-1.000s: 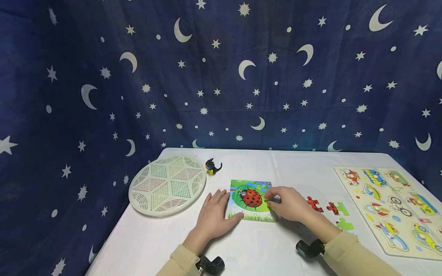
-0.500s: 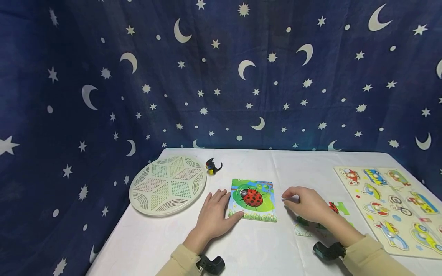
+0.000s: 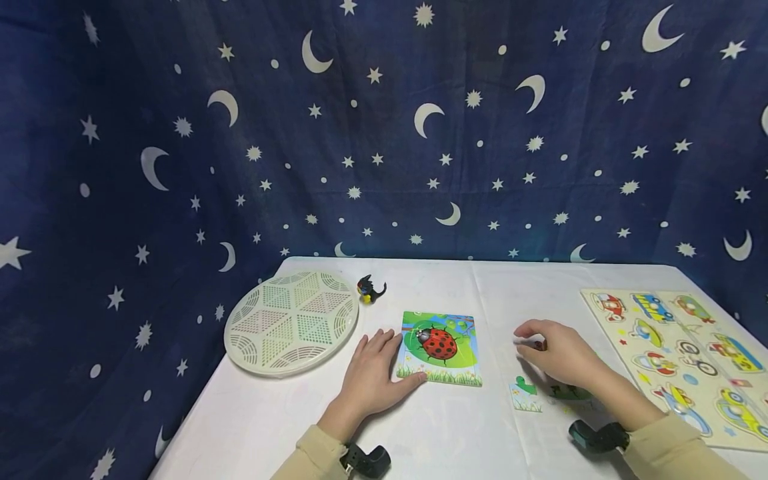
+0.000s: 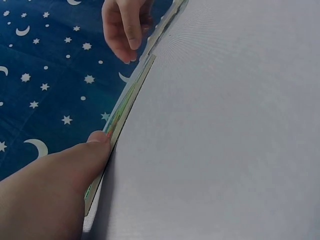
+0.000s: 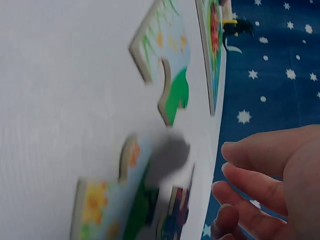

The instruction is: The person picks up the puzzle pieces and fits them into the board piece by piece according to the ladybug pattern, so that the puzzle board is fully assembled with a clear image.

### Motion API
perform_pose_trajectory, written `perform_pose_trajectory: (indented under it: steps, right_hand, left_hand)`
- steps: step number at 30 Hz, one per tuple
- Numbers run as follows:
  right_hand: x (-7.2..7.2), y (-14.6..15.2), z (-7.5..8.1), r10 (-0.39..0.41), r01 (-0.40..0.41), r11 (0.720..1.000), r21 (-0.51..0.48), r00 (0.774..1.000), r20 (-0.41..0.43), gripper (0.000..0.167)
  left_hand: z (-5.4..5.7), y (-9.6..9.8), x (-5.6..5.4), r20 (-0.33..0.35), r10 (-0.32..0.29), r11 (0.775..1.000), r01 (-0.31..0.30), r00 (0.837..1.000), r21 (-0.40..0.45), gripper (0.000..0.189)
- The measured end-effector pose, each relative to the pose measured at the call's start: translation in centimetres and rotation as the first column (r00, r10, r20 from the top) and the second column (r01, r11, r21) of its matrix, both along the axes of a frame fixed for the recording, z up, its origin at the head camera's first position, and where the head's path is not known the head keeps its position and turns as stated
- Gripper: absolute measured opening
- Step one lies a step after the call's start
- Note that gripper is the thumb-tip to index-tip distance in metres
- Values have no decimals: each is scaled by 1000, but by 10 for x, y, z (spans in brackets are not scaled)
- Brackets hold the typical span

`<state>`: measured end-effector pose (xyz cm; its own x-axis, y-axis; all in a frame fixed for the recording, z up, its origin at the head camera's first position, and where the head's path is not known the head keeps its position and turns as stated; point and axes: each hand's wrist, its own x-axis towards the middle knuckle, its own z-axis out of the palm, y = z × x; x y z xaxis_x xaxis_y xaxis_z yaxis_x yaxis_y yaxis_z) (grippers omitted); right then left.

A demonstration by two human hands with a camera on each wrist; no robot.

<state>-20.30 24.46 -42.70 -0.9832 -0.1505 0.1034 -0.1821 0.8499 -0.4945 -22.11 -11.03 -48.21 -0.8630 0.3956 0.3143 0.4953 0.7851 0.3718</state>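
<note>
A square ladybug jigsaw puzzle (image 3: 438,343) lies in the middle of the white table. My left hand (image 3: 372,377) rests flat at its left side, fingers spread on the cloth. In the left wrist view the thumb (image 4: 95,155) presses the puzzle's near edge. To the right, my right hand (image 3: 561,353) hovers over several loose jigsaw pieces, its fingers loosely bent and nothing between them. One green and pale blue piece (image 3: 525,397) lies just below its fingertips. The right wrist view shows a flowered piece (image 5: 102,205) and a dark piece (image 5: 175,215) near the fingers; the hand covers part of the group.
A round perforated plate (image 3: 294,323) lies at the left, with a small black dragon figurine (image 3: 371,289) beside it. At the right lies a large wooden vehicle puzzle board (image 3: 678,367). A dark blue curtain (image 3: 384,133) with moons and stars hangs behind the table.
My right hand has left the ladybug puzzle's right edge and moved right, over the loose pieces. The puzzle shifted very slightly; the left hand stays in place.
</note>
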Motion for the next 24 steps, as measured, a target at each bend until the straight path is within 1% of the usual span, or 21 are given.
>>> perform_pose_trajectory:
  steps: [3,6,10,12,17,20,24]
  right_hand:
    - [0,8,3,-18,18,1000,2,999,38,37]
    - [0,17,5,-26,25,999,21,997,67,42]
    - [0,29,8,3,-8,999,45,995,101,44]
    - [0,34,9,22,-27,999,41,991,132,45]
    - [0,40,11,61,-72,996,51,982,181,55]
    - [0,43,9,75,-89,994,63,978,195,60]
    - [0,46,7,68,-84,994,68,975,212,62]
  left_hand:
    - [0,0,0,1,2,1000,-2,1000,2,86]
    - [1,0,1,0,3,1000,-3,1000,0,85]
    - [1,0,1,4,4,1000,-4,1000,0,84]
    - [1,0,1,4,4,1000,-4,1000,3,84]
    - [1,0,2,1,9,1000,-9,1000,9,83]
    - [1,0,2,3,8,1000,-8,1000,7,83]
    - [0,0,1,4,9,1000,-9,1000,6,83]
